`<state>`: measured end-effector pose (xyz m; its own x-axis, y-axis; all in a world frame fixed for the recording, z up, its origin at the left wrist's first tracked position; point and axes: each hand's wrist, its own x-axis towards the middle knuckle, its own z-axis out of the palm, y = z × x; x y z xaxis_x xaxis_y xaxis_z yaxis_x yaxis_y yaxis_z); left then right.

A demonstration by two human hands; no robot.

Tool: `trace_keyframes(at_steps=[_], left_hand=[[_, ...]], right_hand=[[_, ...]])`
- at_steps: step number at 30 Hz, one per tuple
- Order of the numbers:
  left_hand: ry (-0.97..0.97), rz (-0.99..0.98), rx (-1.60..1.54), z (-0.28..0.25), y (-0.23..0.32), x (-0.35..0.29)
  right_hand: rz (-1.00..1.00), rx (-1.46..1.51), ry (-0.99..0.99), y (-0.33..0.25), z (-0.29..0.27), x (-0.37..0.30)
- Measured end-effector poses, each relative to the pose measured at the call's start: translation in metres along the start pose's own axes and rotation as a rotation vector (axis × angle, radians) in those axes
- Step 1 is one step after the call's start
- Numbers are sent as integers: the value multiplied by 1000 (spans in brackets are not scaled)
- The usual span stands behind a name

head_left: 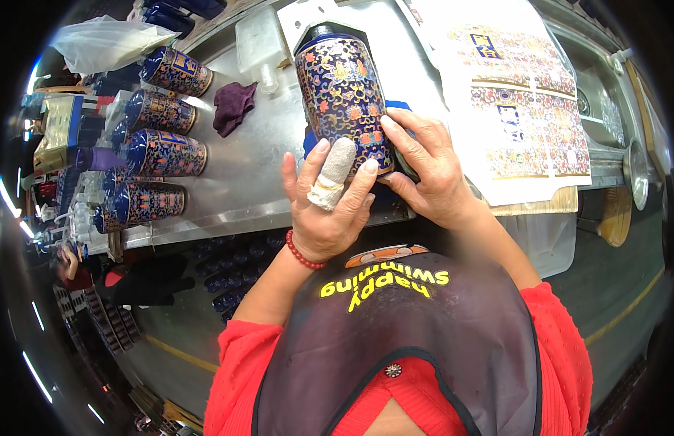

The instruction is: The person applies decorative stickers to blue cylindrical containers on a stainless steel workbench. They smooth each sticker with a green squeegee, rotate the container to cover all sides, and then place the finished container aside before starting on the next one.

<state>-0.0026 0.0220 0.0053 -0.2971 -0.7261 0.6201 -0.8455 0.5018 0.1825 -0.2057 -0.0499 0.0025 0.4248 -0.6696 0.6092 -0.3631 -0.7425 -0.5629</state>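
A dark blue bottle (340, 94) with a colourful floral pattern lies in front of me, its neck pointing away and its base toward me. My left hand (324, 211) is at the base end, fingers spread. A grey-white cloth cover wraps one of its fingers, and the thumb tip touches the bottle's lower part. A red bead bracelet circles that wrist. Along the bottle's right side, my right hand (431, 167) grips near the base, with the index fingertip on the side and the thumb by the bottom edge. Some blue material shows beneath the bottle.
Patterned printed sheets (526, 109) lie to the right on the metal bench (242, 174). Several similar bottles (166, 152) rest on their sides at the left. Between them are a maroon cloth (234, 107) and a clear bottle-shaped container (261, 43). A sink (602, 109) is at far right.
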Motion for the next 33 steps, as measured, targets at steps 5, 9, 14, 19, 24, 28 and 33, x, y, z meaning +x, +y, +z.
trace_keyframes(at_steps=[5,9,14,19,24,28,33], left_hand=[[11,116,35,0,-4,4],[33,143,-57,0,-7,0],[31,4,-36,-2,-11,-17],[26,34,-19,-4,-12,-29],[80,-38,-100,-8,-16,-28],[66,-118,-127,-7,-16,-13],[-18,-168,42,0,-2,18]], right_hand=[[-6,-5,11,-1,-1,2],[-11,-2,14,-1,-1,3],[7,11,-8,2,-1,0],[29,36,-36,4,0,-2],[35,52,-74,2,-6,-1],[-2,0,-84,2,-14,-1],[34,55,17,5,-21,-3]])
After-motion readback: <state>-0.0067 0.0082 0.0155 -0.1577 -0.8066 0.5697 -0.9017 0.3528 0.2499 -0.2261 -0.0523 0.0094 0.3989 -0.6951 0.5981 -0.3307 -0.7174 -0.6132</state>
